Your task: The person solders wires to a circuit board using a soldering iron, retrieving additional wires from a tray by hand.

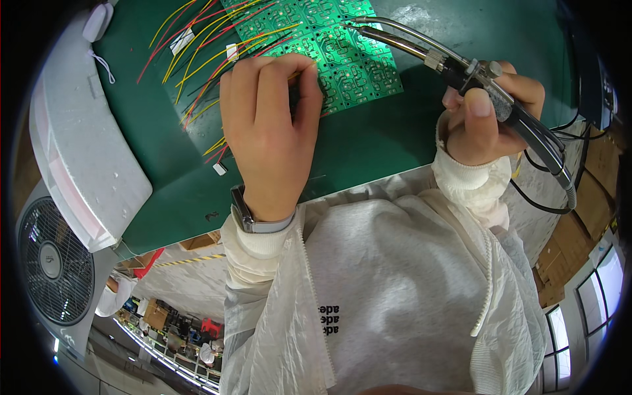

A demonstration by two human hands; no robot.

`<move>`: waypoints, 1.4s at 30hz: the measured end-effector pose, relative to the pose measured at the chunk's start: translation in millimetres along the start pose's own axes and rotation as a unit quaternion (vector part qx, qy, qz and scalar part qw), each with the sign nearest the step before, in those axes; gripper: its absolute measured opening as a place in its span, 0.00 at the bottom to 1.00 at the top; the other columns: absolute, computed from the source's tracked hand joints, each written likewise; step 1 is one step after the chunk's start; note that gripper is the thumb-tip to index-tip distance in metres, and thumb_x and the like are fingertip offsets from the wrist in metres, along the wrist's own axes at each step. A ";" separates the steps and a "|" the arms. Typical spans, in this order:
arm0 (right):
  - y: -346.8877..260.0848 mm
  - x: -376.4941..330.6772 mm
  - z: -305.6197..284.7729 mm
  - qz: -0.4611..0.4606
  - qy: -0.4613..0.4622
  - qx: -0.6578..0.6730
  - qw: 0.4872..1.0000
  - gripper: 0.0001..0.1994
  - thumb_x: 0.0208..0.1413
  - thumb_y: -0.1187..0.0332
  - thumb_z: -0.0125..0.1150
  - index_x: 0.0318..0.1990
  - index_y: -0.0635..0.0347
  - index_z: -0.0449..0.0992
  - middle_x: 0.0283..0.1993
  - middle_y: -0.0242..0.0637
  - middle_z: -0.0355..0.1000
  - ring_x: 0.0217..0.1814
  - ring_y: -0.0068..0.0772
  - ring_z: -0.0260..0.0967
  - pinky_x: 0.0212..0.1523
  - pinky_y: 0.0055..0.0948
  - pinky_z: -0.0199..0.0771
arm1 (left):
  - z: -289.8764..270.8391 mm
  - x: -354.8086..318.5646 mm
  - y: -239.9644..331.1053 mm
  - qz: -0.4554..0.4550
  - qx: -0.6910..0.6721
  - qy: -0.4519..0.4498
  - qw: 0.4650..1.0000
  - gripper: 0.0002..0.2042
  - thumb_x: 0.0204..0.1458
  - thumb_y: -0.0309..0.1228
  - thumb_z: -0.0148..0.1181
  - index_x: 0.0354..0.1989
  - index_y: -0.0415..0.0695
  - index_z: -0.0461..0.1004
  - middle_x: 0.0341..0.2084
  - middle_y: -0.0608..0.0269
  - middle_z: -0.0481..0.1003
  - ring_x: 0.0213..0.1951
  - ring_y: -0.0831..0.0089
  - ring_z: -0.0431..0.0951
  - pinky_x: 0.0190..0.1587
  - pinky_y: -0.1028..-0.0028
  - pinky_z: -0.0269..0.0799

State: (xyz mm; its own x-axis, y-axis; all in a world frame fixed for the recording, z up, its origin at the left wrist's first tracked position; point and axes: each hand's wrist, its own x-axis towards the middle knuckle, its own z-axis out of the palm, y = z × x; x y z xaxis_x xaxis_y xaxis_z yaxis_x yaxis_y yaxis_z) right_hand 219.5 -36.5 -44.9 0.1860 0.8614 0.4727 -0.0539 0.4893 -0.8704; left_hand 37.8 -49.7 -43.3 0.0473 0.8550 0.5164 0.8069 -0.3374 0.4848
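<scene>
one green circuit board panel sits between my two hands, a bit forward of both, and from this end of the feed it looks light, flat and pretty stiff. the hands are well apart. my right hand is wrapped round a soldering iron (the fancy kind, with a thin metal tube running alongside), and its tip points back toward the left, over the board. can't tell if it's actually touching.

my left hand is palm down over the board's near left part, thumb and forefinger curled in close to each other. honestly can't tell if they're closed on a wire, the knuckles hide it.

red, yellow and black wires fan out ahead and left of that hand, some running onto the board. a small white connector lies just left of the left wrist, on the green tabletop.

handling guess: the wires should be thin, springy and easy to knock, so i'd pinch one near its end, well back from the hot tip. the board i'd take by its edges, since the joints look fragile. the iron probably feels front-heavy and its cable could tug, so keep the grip on the dark handle, never the bare metal.
</scene>
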 end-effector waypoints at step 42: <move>0.7 1.7 3.4 -0.019 0.032 -0.019 0.999 0.11 0.41 0.73 0.58 0.29 0.66 0.62 0.18 0.40 0.63 0.12 0.22 0.58 0.14 0.17 0.60 | -37.4 2.3 7.4 -0.262 -0.156 0.096 0.948 0.05 0.46 0.26 0.54 0.29 0.38 0.73 0.22 0.65 0.71 0.21 0.83 0.66 0.23 0.86 0.59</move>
State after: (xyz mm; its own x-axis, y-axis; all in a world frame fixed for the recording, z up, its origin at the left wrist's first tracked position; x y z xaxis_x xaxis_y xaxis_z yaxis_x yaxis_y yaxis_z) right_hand 216.4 -34.2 -44.2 0.2499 0.8315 0.4961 -0.0089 0.5143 -0.8575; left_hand 21.9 -65.0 -12.2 -0.4441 0.8601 0.2511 0.4754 -0.0114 0.8797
